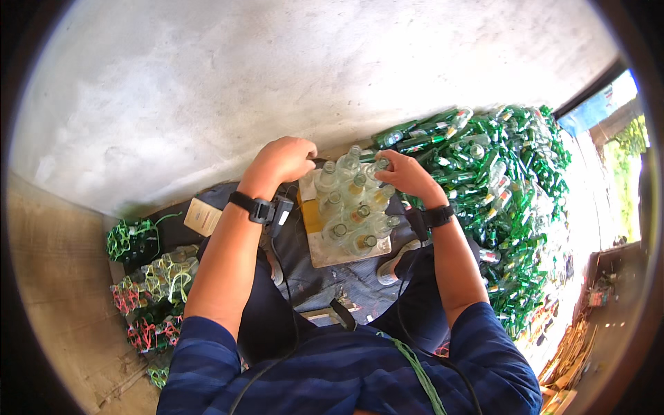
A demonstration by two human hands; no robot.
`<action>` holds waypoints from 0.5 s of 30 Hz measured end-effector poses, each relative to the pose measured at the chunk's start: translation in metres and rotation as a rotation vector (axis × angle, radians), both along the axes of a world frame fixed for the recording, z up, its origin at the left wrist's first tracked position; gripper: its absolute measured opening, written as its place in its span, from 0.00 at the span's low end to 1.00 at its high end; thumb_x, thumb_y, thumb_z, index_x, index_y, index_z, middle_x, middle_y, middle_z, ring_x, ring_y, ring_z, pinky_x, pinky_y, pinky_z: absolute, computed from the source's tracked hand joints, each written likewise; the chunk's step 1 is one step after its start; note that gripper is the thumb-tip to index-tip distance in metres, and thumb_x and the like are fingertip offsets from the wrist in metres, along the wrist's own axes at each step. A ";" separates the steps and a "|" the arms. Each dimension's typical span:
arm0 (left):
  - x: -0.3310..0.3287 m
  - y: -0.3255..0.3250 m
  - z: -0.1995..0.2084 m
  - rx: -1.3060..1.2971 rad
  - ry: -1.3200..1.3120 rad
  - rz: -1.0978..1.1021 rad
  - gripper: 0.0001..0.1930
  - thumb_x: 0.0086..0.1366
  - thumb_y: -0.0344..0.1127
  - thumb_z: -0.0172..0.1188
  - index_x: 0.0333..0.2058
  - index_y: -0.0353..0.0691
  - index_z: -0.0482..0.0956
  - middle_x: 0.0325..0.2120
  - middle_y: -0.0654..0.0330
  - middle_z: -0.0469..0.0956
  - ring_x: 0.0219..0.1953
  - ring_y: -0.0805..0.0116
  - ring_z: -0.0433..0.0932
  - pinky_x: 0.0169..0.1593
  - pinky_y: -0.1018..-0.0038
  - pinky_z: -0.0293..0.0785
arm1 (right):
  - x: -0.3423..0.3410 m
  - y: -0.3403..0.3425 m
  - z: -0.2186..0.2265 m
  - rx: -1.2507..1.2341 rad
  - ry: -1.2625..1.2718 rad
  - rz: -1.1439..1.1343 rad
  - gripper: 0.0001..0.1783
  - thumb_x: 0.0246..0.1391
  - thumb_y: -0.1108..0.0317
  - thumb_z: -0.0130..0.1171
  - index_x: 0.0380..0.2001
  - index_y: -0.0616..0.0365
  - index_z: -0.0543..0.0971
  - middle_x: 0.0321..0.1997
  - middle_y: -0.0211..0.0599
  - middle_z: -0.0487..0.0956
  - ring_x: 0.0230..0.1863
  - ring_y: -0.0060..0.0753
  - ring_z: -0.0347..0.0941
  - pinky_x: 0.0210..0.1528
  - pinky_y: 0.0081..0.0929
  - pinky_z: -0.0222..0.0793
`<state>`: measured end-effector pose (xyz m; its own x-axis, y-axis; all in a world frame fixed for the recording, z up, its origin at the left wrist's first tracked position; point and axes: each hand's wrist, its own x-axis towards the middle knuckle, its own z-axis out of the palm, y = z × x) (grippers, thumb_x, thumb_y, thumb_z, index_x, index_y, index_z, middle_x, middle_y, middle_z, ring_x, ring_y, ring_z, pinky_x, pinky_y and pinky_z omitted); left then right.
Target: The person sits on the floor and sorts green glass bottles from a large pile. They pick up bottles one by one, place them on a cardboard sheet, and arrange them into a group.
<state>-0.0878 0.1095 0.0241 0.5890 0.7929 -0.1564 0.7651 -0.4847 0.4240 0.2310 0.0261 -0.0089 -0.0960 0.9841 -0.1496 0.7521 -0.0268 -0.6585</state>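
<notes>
Several clear glass bottles (pixel 356 214) stand upright in a close group on a pale board (pixel 319 257) with a yellow part (pixel 310 216), between my feet. At the group's far right corner, my right hand (pixel 409 177) has its fingers closed around the neck of a glass bottle (pixel 381 164). My left hand (pixel 285 160) is just beyond the far left corner, beside the nearest bottles and apart from them. Its fingers are curled together, and whatever they may hold is hidden. Both wrists wear black straps, the left with a small black device (pixel 280 216) attached.
A large heap of green bottles (pixel 512 187) rises on my right against the pale wall (pixel 311 69). Bundles of bottles tied with red and green string (pixel 146 333) stack up at left, near a cardboard piece (pixel 203 217). Green strings (pixel 419 373) lie across my lap; cables hang by my arms.
</notes>
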 end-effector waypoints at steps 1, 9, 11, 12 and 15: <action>-0.001 0.001 0.000 0.002 -0.001 -0.012 0.16 0.64 0.39 0.66 0.49 0.42 0.86 0.42 0.48 0.88 0.47 0.45 0.85 0.50 0.56 0.81 | 0.004 -0.001 -0.004 -0.001 -0.015 -0.009 0.32 0.57 0.58 0.71 0.63 0.59 0.78 0.34 0.49 0.86 0.34 0.43 0.84 0.39 0.38 0.78; 0.001 -0.002 0.007 0.010 -0.029 -0.038 0.17 0.64 0.39 0.67 0.49 0.41 0.87 0.45 0.45 0.87 0.48 0.43 0.85 0.51 0.55 0.80 | 0.027 -0.016 0.023 0.050 0.031 -0.054 0.35 0.56 0.58 0.70 0.64 0.63 0.76 0.49 0.61 0.86 0.53 0.61 0.83 0.55 0.46 0.79; 0.010 -0.005 0.010 -0.016 -0.035 -0.043 0.16 0.63 0.39 0.67 0.48 0.40 0.87 0.43 0.45 0.87 0.46 0.43 0.85 0.50 0.56 0.80 | 0.042 -0.028 0.024 0.107 0.080 -0.151 0.33 0.58 0.58 0.69 0.63 0.64 0.77 0.41 0.53 0.87 0.42 0.51 0.86 0.45 0.41 0.80; 0.012 -0.006 0.011 -0.029 -0.034 -0.039 0.16 0.63 0.38 0.67 0.48 0.39 0.87 0.42 0.45 0.87 0.45 0.44 0.85 0.50 0.57 0.80 | 0.050 -0.036 0.029 0.109 0.150 -0.188 0.31 0.59 0.59 0.69 0.62 0.64 0.78 0.36 0.47 0.86 0.36 0.42 0.84 0.40 0.36 0.78; 0.011 -0.005 0.008 -0.051 -0.059 -0.064 0.16 0.62 0.38 0.69 0.47 0.39 0.87 0.40 0.46 0.87 0.42 0.46 0.86 0.48 0.59 0.81 | 0.061 -0.071 0.051 0.199 0.446 -0.310 0.24 0.63 0.62 0.68 0.58 0.63 0.80 0.28 0.29 0.80 0.26 0.20 0.76 0.31 0.25 0.73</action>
<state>-0.0771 0.1045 0.0319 0.6476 0.7452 -0.1590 0.7060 -0.5083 0.4932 0.2918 -0.0447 0.0421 0.1899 0.9813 0.0300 0.3771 -0.0447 -0.9251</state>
